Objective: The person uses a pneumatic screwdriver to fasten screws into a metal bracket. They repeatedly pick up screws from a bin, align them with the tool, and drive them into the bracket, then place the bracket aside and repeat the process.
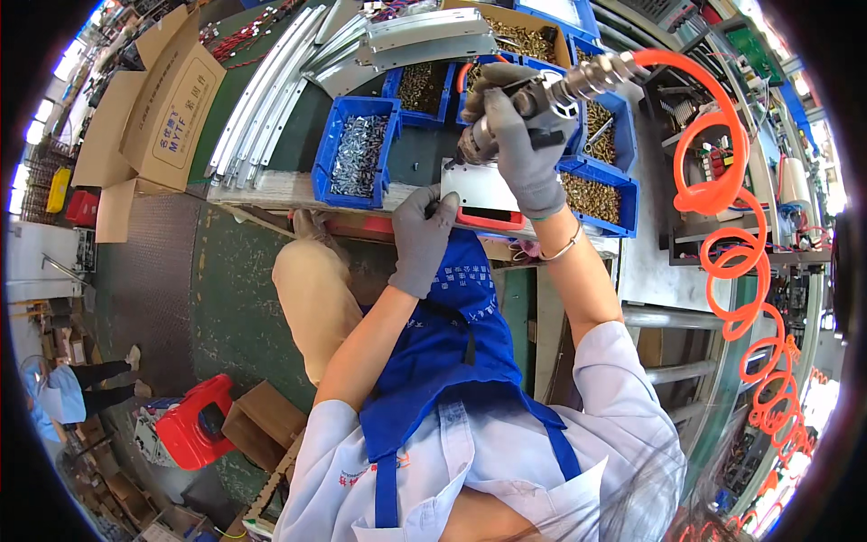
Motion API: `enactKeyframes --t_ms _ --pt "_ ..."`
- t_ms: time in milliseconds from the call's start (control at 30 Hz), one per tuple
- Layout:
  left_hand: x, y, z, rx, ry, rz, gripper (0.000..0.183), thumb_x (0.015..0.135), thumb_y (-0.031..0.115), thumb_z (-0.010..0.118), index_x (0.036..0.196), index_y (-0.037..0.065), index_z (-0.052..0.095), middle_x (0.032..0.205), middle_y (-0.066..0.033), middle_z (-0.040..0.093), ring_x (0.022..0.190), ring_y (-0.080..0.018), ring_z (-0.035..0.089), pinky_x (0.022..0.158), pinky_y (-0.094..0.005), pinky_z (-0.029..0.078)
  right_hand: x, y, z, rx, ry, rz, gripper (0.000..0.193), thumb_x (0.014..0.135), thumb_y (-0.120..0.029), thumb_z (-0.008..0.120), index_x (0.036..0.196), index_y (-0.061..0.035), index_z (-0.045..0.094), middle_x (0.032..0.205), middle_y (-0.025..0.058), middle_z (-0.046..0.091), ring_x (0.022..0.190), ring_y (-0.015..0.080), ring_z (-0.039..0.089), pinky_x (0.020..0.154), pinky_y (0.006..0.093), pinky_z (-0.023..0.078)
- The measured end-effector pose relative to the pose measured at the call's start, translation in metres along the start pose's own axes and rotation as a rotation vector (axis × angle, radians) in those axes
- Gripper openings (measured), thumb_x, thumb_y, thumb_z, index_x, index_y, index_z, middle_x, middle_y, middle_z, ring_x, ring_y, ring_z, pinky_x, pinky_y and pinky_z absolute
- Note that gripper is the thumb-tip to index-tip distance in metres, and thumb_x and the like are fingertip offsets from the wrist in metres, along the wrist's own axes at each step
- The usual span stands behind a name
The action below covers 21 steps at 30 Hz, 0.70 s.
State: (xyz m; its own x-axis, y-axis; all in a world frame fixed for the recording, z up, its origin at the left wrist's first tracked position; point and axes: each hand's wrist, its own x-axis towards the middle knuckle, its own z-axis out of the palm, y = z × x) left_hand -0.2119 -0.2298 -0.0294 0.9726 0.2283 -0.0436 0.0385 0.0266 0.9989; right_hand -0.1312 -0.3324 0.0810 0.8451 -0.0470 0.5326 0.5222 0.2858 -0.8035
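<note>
My right hand, in a grey glove, grips an air-powered screwdriver from above. Its nose points down and left, close to the far-left corner of a flat white metal plate. I cannot tell whether the tip touches the plate. Small dark holes show in the plate, which lies at the bench's near edge. My left hand, also gloved in grey, pinches the plate's left edge between thumb and fingers. From the back of the tool runs an orange coiled air hose, out to the right.
A blue bin of silver screws stands left of the plate. Several blue bins with brass-coloured fasteners sit behind and right. Long metal strips lie far left, near an open cardboard box. A red stool stands on the floor.
</note>
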Motion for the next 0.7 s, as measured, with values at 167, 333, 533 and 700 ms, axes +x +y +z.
enactKeyframes --t_ms 167,333,533,700 --pt "-0.002 -0.007 0.003 -0.059 0.036 -0.014 0.020 0.087 0.011 0.065 0.098 -0.005 0.066 0.076 -0.0005 0.062 0.066 -0.0045 0.053 0.059 -0.0214 0.044 0.009 0.011 0.011 -0.123 -0.091 -0.005 0.015 0.079 -0.007 0.067 0.091 0.0011 0.064 0.069 -0.0008 0.060 0.059 0.0047 0.056 0.052 0.0201 0.045" --pt "-0.002 -0.010 0.005 -0.043 0.045 -0.016 0.020 0.087 0.012 0.065 0.097 -0.006 0.065 0.074 -0.0002 0.062 0.064 -0.0046 0.051 0.058 -0.0214 0.044 0.017 0.014 0.016 -0.187 -0.155 -0.046 0.017 0.079 -0.013 0.069 0.091 -0.0009 0.065 0.064 -0.0022 0.059 0.052 0.0025 0.052 0.048 0.0197 0.043" --pt "-0.001 -0.007 0.006 -0.068 0.050 -0.047 0.021 0.088 0.012 0.064 0.099 -0.006 0.064 0.076 -0.0001 0.061 0.064 -0.0046 0.050 0.058 -0.0212 0.044 0.016 0.007 0.019 -0.147 -0.205 0.044 0.021 0.078 -0.014 0.070 0.092 0.0002 0.064 0.067 -0.0014 0.060 0.055 0.0035 0.053 0.051 0.0201 0.044" --pt "-0.006 0.003 -0.010 -0.340 -0.074 -0.319 0.026 0.091 0.007 0.054 0.113 -0.007 0.056 0.100 -0.0088 0.063 0.076 -0.0111 0.061 0.070 -0.0246 0.053 0.012 -0.008 0.014 -0.072 -0.194 -0.049 0.021 0.076 -0.008 0.070 0.094 0.0012 0.064 0.076 0.0018 0.063 0.065 0.0044 0.055 0.057 0.0199 0.045"
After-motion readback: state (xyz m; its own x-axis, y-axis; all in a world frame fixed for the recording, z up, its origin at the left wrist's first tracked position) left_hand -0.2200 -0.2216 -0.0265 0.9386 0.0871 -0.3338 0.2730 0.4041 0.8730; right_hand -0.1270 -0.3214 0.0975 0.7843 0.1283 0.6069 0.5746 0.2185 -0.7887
